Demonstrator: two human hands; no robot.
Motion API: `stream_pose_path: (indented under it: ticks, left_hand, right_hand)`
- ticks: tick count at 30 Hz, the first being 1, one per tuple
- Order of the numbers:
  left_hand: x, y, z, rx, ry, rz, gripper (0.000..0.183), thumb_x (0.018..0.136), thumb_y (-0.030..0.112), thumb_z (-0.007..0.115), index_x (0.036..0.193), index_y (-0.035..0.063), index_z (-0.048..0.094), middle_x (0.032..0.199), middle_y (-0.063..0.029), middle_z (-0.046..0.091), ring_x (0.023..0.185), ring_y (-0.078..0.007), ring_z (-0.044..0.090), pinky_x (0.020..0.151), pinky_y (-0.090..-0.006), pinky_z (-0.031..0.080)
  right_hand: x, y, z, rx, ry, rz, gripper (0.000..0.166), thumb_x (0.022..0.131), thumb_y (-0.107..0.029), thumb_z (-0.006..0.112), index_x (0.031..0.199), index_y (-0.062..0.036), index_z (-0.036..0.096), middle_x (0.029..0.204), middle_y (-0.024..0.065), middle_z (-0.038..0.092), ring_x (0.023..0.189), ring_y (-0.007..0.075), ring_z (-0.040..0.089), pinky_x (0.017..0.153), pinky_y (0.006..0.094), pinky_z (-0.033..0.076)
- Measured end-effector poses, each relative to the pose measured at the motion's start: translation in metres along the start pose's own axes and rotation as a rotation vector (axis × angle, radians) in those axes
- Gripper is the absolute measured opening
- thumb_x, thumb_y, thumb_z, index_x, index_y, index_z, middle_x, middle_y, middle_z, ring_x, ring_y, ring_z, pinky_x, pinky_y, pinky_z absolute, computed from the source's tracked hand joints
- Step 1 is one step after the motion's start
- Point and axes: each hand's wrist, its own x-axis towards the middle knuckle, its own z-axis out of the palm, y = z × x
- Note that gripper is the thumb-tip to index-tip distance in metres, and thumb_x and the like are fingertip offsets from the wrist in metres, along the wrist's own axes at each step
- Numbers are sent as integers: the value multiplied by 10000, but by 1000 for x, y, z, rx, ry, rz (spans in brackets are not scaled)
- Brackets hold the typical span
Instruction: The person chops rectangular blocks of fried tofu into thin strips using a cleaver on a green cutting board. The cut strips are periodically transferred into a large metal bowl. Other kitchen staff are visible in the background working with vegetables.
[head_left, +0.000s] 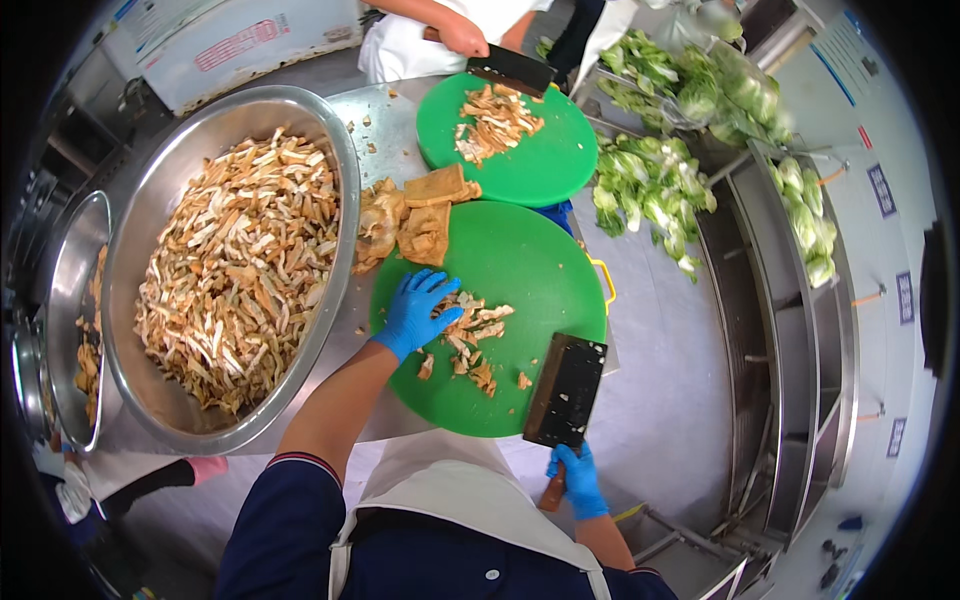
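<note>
On the near green round cutting board (525, 255), my left hand (420, 309) in a blue glove rests with fingers spread at the left edge of some cut brown strips (480, 330). What lies under its fingers is partly hidden. My right hand (576, 476), also blue-gloved, grips the wooden handle of a cleaver (566, 390) whose broad dark blade lies over the board's lower right rim, with small bits stuck to it. Uncut tan slabs (425, 232), possibly tofu or meat, are piled just beyond my left hand. A large steel basin (341, 217) of similar cut strips (240, 277) stands at the left.
Across the table a co-worker's hand (463, 36) holds another cleaver (510, 71) over a second green board (555, 165) bearing strips. A smaller steel basin (56, 300) stands far left. Leafy greens (649, 187) lie beyond the table's right side, near a long steel sink (795, 352).
</note>
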Motion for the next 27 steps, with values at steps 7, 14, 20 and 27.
stream_pose_path:
  ticks: [7, 14, 20, 27]
  left_hand:
    - [-14, 34, -3, -202, 71, -62, 660, 771, 375, 670, 1349, 180, 419, 1298, -203, 453, 1179, -393, 408, 984, -474, 333]
    - [1, 39, 19, -74, 116, -111, 547, 756, 388, 678, 1263, 249, 527, 1200, -176, 551, 1155, -396, 440, 983, -471, 321]
    - [2, 35, 26, -318, 151, -150, 503, 742, 253, 691, 1226, 224, 560, 1165, -166, 564, 1081, -355, 498, 929, -433, 405]
    - [34, 80, -23, -398, 272, -15, 482, 752, 157, 684, 1219, 160, 565, 1158, -156, 555, 1069, -337, 508, 920, -413, 415]
  right_hand:
    - [17, 14, 132, 137, -103, -131, 168, 858, -67, 558, 1000, -60, 469, 714, 59, 534, 554, 148, 537, 502, 295, 492]
    - [42, 4, 193, 139, -173, -107, 172, 863, -58, 574, 1003, -57, 474, 712, 56, 548, 549, 143, 545, 482, 299, 486]
    - [48, 0, 192, 171, -250, -134, 158, 849, -46, 578, 971, -57, 478, 697, 58, 539, 537, 146, 537, 475, 292, 474]
    - [27, -39, 187, 131, -268, -250, 177, 856, -55, 572, 1015, -37, 496, 706, 58, 555, 539, 141, 539, 489, 279, 476]
